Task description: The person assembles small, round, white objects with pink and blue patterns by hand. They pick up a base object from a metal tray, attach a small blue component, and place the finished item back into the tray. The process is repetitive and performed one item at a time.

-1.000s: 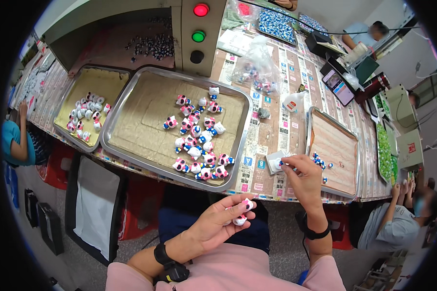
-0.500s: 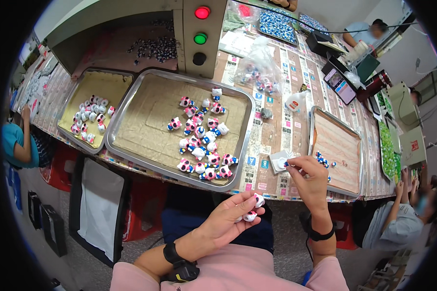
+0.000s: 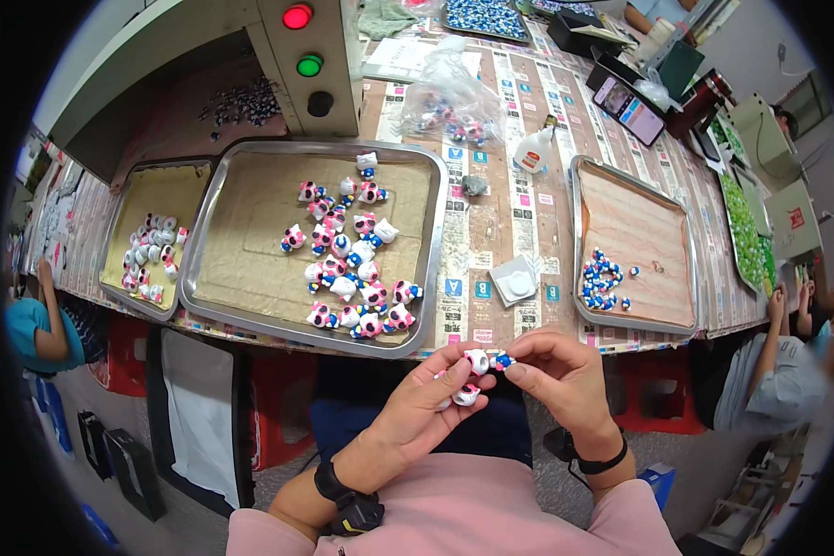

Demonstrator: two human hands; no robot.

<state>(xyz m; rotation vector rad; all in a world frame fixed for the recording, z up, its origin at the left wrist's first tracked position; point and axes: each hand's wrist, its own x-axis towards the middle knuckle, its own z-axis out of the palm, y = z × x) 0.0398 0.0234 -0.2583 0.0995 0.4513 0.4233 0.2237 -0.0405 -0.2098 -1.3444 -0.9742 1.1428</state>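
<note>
Flat table cover with printed blocks (image 3: pixel 528 218): pink squares, blue squares and tiny letters are printed all over it.
Big grey box machine (image 3: pixel 341 46): a red button, a green button and a black knob are set in its front.
Wide silver metal tray (image 3: pixel 241 213): many white, pink and blue dolls (image 3: pixel 369 294) are heaped toward its right side.
Pink-lined metal tray (image 3: pixel 635 213): tiny blue-and-white bodies (image 3: pixel 600 287) are bunched near its close left corner.
Left hand (image 3: pixel 419 397): at least two round white-and-pink doll heads (image 3: pixel 475 360) are gripped.
Right hand (image 3: pixel 565 375): one small blue doll body (image 3: pixel 501 360) is pinched between thumb and finger.
White bottle with a red-marked label (image 3: pixel 533 153): its words are too small to be read.
Square white dish (image 3: pixel 515 281): it is set between the two trays, just past the hands.
Doll heads: held over the lap, by the table edge.
Doll body: held just beside the top head; whether they touch cannot be told.
</note>
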